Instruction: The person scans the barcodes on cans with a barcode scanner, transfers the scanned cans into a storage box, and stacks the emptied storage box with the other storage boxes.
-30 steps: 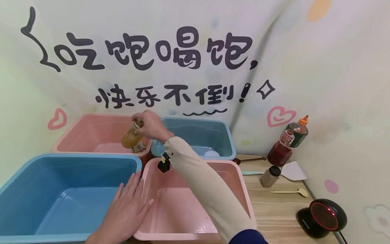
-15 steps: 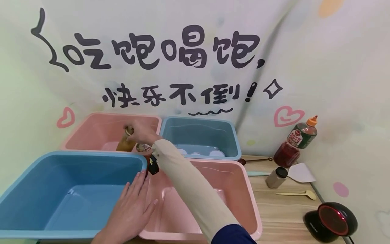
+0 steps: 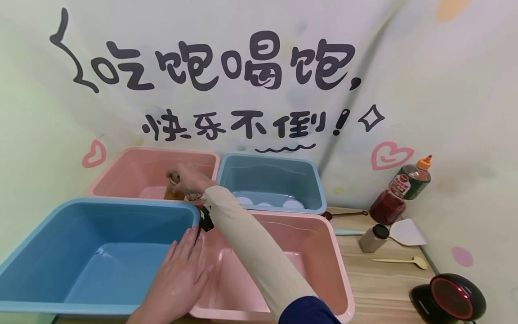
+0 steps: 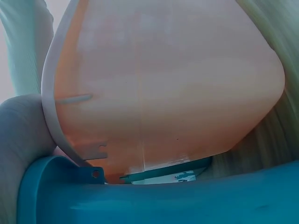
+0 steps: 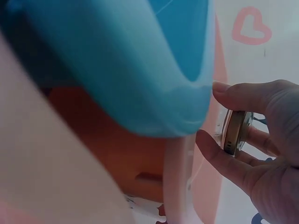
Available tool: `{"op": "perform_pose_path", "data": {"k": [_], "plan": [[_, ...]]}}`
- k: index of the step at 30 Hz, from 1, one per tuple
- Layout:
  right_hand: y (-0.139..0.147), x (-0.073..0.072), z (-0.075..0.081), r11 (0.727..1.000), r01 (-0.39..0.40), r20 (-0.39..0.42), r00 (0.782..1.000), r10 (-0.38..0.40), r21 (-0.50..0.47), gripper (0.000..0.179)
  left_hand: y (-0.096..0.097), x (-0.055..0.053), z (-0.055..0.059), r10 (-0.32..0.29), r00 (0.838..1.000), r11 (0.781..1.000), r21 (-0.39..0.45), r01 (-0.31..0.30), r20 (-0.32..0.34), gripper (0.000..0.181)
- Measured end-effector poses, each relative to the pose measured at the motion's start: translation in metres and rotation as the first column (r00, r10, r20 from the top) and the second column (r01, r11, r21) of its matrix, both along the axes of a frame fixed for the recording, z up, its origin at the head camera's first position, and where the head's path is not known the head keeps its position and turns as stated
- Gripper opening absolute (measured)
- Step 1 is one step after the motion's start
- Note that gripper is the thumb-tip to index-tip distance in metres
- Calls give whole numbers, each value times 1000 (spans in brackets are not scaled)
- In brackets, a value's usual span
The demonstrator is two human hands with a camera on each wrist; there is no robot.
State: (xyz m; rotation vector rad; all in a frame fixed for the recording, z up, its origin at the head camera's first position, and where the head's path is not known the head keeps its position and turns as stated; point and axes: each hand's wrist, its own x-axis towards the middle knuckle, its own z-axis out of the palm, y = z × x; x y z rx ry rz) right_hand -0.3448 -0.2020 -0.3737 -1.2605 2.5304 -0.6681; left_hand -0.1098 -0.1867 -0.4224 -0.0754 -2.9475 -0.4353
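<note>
My right hand reaches into the back pink bin. There, an amber-filled jar stands partly hidden by the blue bin's rim. In the right wrist view its gold lid shows between my spread thumb and fingers; thumb and forefinger stand apart from it. A patterned item beside the jar is mostly covered. My left hand lies with straight fingers across the adjoining rims of the front blue bin and front pink bin.
A small blue bin at the back contains white round things. On the wooden table to the right are a red-sauce bottle, a black-capped shaker, a white spatula, a pale yellow spoon and a black device.
My right hand lowered the jar leftward and down into the back pink bin, then loosened its fingers around the lid. The left hand stays on the rims. The head view has shifted slightly.
</note>
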Motion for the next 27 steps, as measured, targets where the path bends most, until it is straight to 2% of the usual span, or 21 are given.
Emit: {"op": "perform_pose_path", "data": {"k": [7,15,27], "plan": [[1,-4,-1,996,-84,47,995,84,0,37,1,1,0,6,1000,1000,-15,-6,-3,68],[-4,-2,-5,988,-149,131,981,142,43,37,-1,0,0,1,1000,1000,-20,-1,8,67],[-8,-1,-4,983,-175,129,978,166,61,40,-2,0,2,-9,997,1000,-13,10,82,69]]}}
